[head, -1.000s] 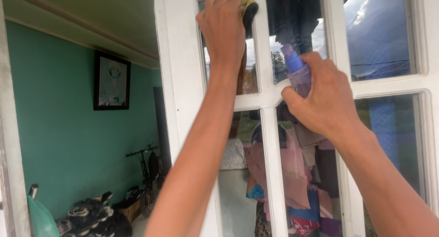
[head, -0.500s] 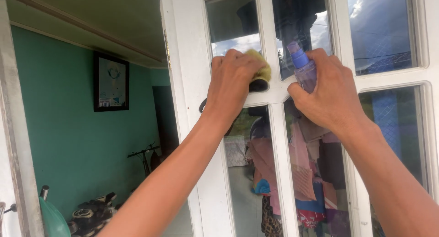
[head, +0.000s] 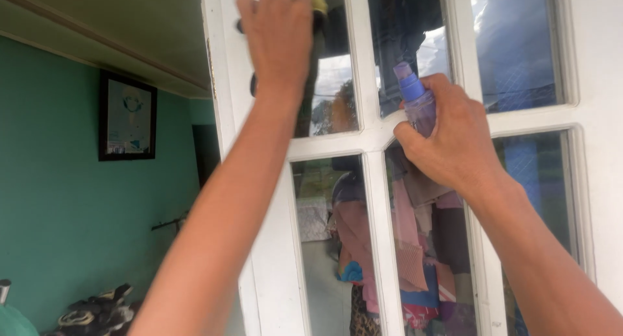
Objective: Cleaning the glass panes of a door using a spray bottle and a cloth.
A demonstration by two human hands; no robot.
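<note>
We see our left hand raised high against the white door, fingers curled and pressed over a yellow cloth with a dark underside. Only a small corner of the cloth shows past the fingers, at the top edge of the view, so we cannot tell which way it lies. The hand holds it flat against the upper left glass pane, close to the frame's left upright.

Our right hand is wrapped tightly around a small spray bottle of clear purple plastic with a blue cap. The bottle stands nearly upright, its long axis running up and down with a slight lean to the left, and the cap points upward toward the pane above. The bottle sits in front of the white crossbar where the middle panes meet; its lower body is hidden in the fist.

The glass reflects sky, clouds and a heap of coloured clothes. To the left of the door, a green wall carries a dark framed picture, and shoes lie on the floor at the lower left corner.
</note>
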